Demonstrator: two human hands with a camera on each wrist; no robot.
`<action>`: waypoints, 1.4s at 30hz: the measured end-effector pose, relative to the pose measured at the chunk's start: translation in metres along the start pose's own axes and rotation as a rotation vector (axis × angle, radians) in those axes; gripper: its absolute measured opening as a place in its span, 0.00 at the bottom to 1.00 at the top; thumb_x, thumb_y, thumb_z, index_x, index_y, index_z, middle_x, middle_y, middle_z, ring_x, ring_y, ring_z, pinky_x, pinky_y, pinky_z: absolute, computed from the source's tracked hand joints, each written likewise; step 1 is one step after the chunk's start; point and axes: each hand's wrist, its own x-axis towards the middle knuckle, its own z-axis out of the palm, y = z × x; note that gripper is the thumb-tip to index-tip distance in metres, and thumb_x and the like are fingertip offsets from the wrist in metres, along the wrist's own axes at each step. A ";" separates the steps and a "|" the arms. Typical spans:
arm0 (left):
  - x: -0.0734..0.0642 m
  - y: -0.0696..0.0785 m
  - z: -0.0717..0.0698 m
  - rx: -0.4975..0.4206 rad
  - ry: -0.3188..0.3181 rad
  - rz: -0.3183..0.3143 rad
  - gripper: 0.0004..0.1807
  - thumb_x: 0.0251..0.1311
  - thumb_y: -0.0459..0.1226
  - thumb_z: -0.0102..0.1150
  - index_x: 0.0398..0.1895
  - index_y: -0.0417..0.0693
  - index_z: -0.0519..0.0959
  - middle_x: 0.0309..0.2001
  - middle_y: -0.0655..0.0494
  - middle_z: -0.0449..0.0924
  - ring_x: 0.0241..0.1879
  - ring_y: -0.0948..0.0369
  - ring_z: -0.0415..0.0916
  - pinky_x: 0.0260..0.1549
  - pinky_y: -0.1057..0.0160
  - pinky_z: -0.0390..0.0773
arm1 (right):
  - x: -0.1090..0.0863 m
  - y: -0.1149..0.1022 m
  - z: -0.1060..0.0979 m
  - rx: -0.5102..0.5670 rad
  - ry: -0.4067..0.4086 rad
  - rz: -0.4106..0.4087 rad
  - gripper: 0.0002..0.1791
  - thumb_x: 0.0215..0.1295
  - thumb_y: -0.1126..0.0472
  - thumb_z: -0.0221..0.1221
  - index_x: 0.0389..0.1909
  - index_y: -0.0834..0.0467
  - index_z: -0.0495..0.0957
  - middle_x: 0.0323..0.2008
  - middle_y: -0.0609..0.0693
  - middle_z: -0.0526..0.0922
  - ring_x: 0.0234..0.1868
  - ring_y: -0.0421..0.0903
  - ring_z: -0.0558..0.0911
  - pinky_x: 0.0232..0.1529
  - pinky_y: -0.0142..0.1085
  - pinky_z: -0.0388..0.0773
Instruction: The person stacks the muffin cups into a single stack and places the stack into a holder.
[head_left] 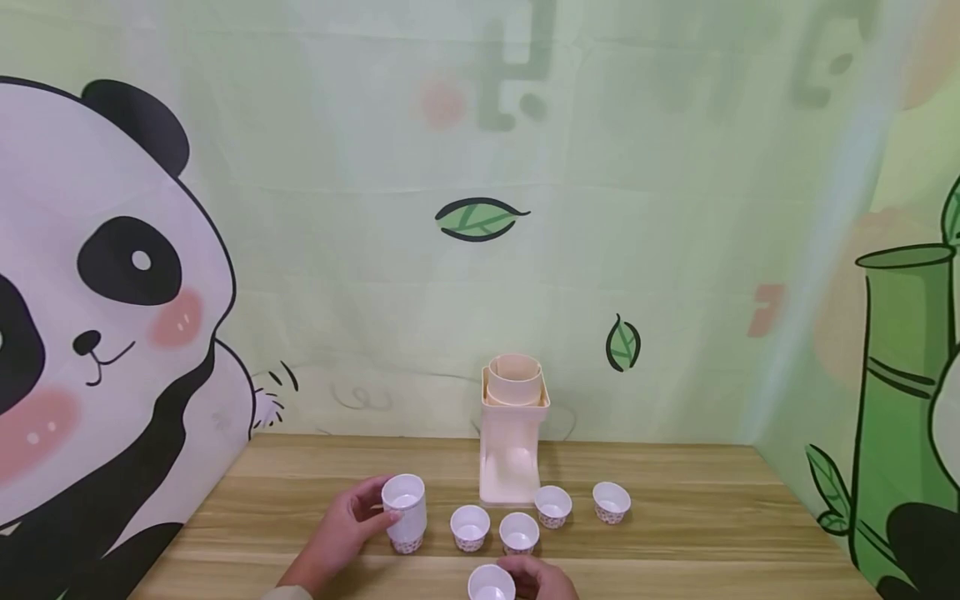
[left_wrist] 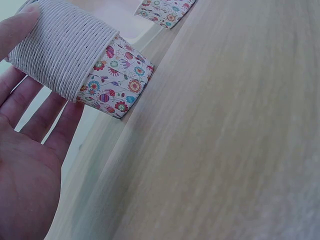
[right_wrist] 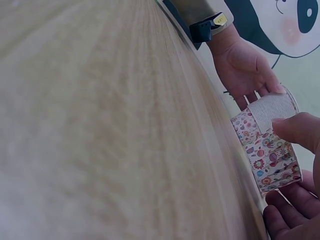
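My left hand (head_left: 347, 527) grips a tall stack of nested paper baking cups (head_left: 406, 510) at the left of the table, thumb on one side and fingers round the other. In the left wrist view, many tight white rims show on the stack (left_wrist: 67, 47), above the floral wall of the lowest cup (left_wrist: 117, 77), whose base is right at the tabletop. Near the front, my right hand (head_left: 542, 578) pinches a single floral baking cup (head_left: 491, 583) by its side. The right wrist view shows my thumb on this cup (right_wrist: 272, 162), which partly overlaps the stack behind it.
Several single baking cups stand upright in the middle: one (head_left: 470, 528) beside the stack, one (head_left: 519, 533) behind my right hand, others (head_left: 552, 507) farther right (head_left: 611, 502). A pale pink stand (head_left: 510, 442) with a round tube on top is at the back, before a printed cloth backdrop (head_left: 360, 250).
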 end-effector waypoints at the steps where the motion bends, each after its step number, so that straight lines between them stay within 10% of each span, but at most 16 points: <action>1: 0.000 0.000 0.000 -0.004 -0.001 -0.007 0.31 0.63 0.36 0.69 0.67 0.34 0.72 0.58 0.39 0.82 0.51 0.69 0.81 0.53 0.73 0.78 | 0.000 0.003 0.000 0.016 -0.003 -0.010 0.32 0.56 0.68 0.70 0.58 0.81 0.71 0.49 0.66 0.86 0.50 0.52 0.86 0.54 0.39 0.83; 23: 0.000 -0.003 0.001 -0.002 -0.006 0.003 0.31 0.63 0.36 0.69 0.67 0.34 0.72 0.59 0.36 0.81 0.52 0.70 0.80 0.54 0.73 0.77 | -0.010 -0.024 0.010 0.164 0.063 -0.032 0.38 0.51 0.75 0.72 0.61 0.83 0.66 0.51 0.56 0.85 0.47 0.41 0.83 0.46 0.29 0.82; 42: 0.000 0.000 -0.001 -0.017 -0.003 -0.020 0.32 0.63 0.36 0.69 0.68 0.36 0.72 0.60 0.37 0.80 0.55 0.64 0.81 0.54 0.72 0.77 | 0.000 -0.042 0.024 0.046 0.159 -0.130 0.37 0.50 0.64 0.77 0.60 0.75 0.74 0.50 0.58 0.83 0.48 0.39 0.83 0.49 0.26 0.82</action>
